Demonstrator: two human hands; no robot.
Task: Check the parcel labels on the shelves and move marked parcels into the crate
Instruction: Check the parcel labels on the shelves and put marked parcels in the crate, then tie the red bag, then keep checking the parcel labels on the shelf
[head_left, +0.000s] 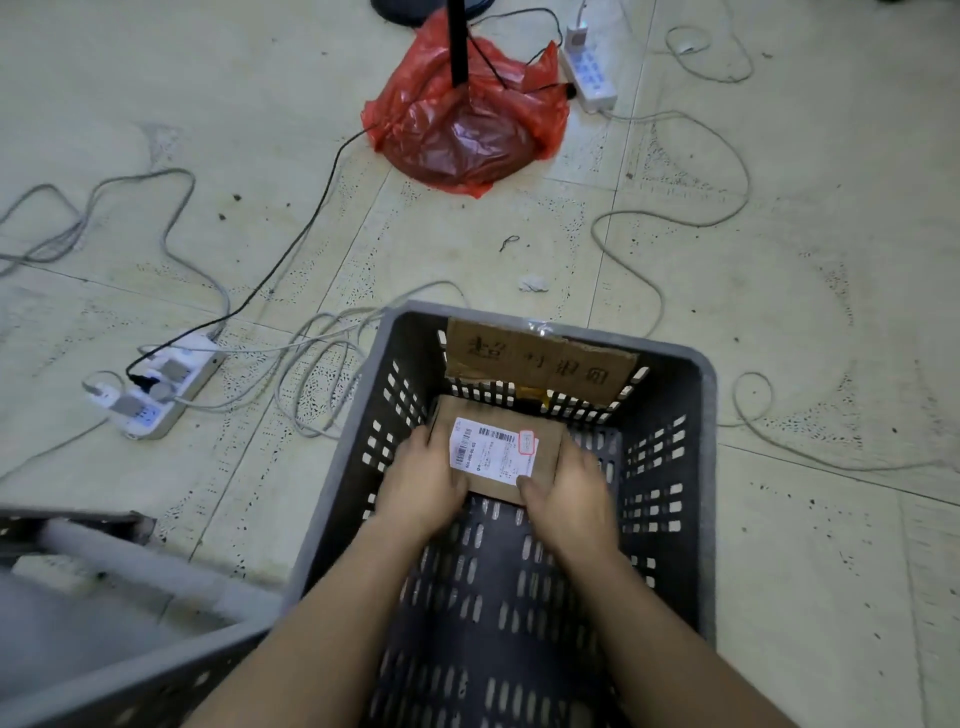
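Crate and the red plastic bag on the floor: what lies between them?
In the head view, between the crate and the red plastic bag there is mostly bare tiled floor, with a small crumpled white scrap and a tiny dark bit.

A pale tiled floor (810, 561), speckled with dark marks, is seen carrying a dark perforated crate (670, 467) at the near centre, with a second grey crate (130, 691) partly visible at the near left edge. Beyond the crate, a black pole base wrapped in a red plastic bag (462, 130) is set on the tiles, with a white power strip (587, 73) just to its right and another power strip (156, 395), loaded with plugs, lying to the left. Grey and white cables (675, 218) are strewn in loops across the floor, and a small scrap of white paper (534, 283) lies just beyond the crate's far rim.
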